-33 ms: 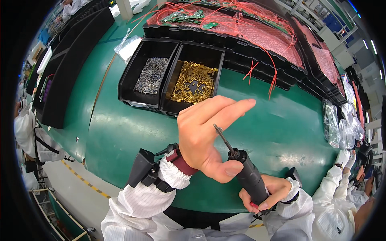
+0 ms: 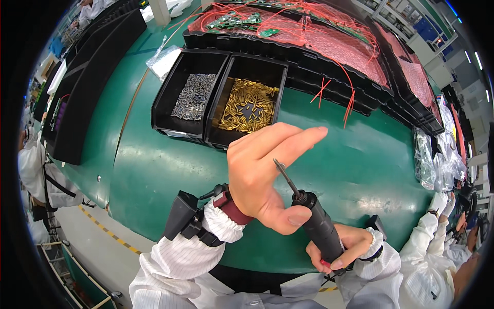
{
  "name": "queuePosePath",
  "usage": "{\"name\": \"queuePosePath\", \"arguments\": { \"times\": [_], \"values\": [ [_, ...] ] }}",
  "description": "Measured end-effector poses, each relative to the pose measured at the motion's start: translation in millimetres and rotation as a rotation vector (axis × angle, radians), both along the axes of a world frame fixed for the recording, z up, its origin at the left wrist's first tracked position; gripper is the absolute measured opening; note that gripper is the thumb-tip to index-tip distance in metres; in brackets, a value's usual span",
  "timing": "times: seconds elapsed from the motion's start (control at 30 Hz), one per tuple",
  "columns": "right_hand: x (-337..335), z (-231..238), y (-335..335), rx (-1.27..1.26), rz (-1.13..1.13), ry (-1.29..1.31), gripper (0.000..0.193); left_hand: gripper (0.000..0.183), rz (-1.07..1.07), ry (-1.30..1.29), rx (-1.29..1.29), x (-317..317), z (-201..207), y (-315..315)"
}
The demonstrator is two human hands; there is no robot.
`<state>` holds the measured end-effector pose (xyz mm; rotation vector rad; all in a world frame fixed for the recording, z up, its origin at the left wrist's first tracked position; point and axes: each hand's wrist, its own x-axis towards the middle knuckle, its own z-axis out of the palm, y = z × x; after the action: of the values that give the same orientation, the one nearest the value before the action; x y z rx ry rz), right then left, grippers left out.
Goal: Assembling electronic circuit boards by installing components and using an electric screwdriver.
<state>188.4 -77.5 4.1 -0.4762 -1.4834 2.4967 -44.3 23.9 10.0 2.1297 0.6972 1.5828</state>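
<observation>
My right hand [image 2: 340, 243] is wrapped round the lower end of a black electric screwdriver [image 2: 320, 226], which tilts up to the left with its thin metal bit toward my other hand. My left hand [image 2: 260, 177] is open above the table, its fingers stretched and parted from the thumb. That thumb lies against or just in front of the screwdriver's upper body; contact cannot be made out. Beyond my left hand stand two black bins, one with brass standoffs [image 2: 247, 105], the other with small silver screws [image 2: 194, 97].
Black trays [image 2: 329, 72] lined with pink bubble wrap hold green circuit boards [image 2: 234, 21] and red wires at the back. A long black rack [image 2: 98, 77] stands left on the green table [image 2: 154, 170]. Clear plastic bags [image 2: 424, 159] lie right, near a co-worker's white sleeves [image 2: 424, 237].
</observation>
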Motion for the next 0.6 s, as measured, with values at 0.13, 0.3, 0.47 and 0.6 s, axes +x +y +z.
{"name": "queuePosePath", "arguments": {
  "times": [0.13,0.3,0.47,0.6],
  "values": [
    [-2.4,0.5,0.8,0.011,-0.003,0.018,0.021,0.109,-0.007,-0.003,0.017,0.6,0.5,-0.3],
    [-1.1,0.3,0.7,-0.001,0.016,-0.006,0.021,0.108,-0.022,0.008,-0.003,0.0,2.2,-1.6],
    [-2.3,0.6,1.5,0.012,0.014,0.003,0.020,0.107,-0.024,-0.015,0.010,1.4,-0.2,-0.5],
    [-2.1,1.6,0.7,0.002,0.008,0.008,0.020,0.077,-0.056,-0.091,0.043,3.3,-2.3,2.2]
  ]
}}
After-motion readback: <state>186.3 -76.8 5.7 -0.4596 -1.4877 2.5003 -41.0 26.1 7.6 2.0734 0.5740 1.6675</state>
